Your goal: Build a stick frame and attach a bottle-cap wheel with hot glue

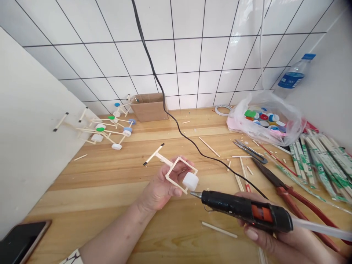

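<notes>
My left hand point(161, 187) grips a small frame of wooden sticks point(165, 160) above the table. One end of it carries a crossbar with black tips, and a white bottle cap point(190, 181) sits at the other end between the frame's arms. In my right hand point(271, 234) is a black glue gun point(236, 205) with a glue stick coming out of its back. Its metal nozzle points left, at or very near the frame's lower corner beside the cap; whether they touch I cannot tell. Both hands are closed round what they hold.
Similar stick-and-cap models point(110, 128) stand at the back left, beside a cardboard box point(150, 108). A bag of caps point(264, 119), pliers point(286, 190), snips point(250, 150) and wrapped chopsticks point(321, 161) lie right. A black cord point(187, 137) crosses the table; a phone point(24, 242) lies front left.
</notes>
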{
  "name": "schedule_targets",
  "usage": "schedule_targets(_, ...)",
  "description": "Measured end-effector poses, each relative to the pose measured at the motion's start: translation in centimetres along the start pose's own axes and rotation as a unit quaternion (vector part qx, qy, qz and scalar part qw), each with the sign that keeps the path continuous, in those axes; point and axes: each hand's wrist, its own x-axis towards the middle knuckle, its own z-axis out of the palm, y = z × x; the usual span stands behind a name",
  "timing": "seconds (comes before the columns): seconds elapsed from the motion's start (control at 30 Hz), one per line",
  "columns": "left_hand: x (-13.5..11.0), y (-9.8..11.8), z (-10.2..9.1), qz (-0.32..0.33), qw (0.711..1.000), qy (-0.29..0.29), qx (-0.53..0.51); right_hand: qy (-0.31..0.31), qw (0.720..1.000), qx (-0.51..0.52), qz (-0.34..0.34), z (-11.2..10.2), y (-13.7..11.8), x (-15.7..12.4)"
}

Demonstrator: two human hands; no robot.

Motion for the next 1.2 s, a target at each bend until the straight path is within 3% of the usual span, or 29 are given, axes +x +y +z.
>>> schedule_targets(0.47, 0.1, 0.2, 0.3, -0.008, 1.0, 0.0, 0.021, -0.01, 0.998, -0.056, -0.025, -0.2, -1.2, 0.3)
schedule_targets(0.7, 0.1, 0.2, 0.4, -0.009, 0.999, 0.001, 0.031, 0.04, 0.995, -0.076, -0.045, -0.1, -2.0, 0.6)
schedule_targets(0.97, 0.0, 0.2, 0.3, -0.009, 0.999, 0.002, 0.038, 0.038, 0.984, -0.124, -0.124, -0.5, -1.7, 0.6)
schedule_targets(1.2, 0.0, 0.0, 0.1, -0.009, 0.999, -0.004, 0.042, 0.043, 0.984, -0.12, -0.123, -0.3, -1.3, 0.5)
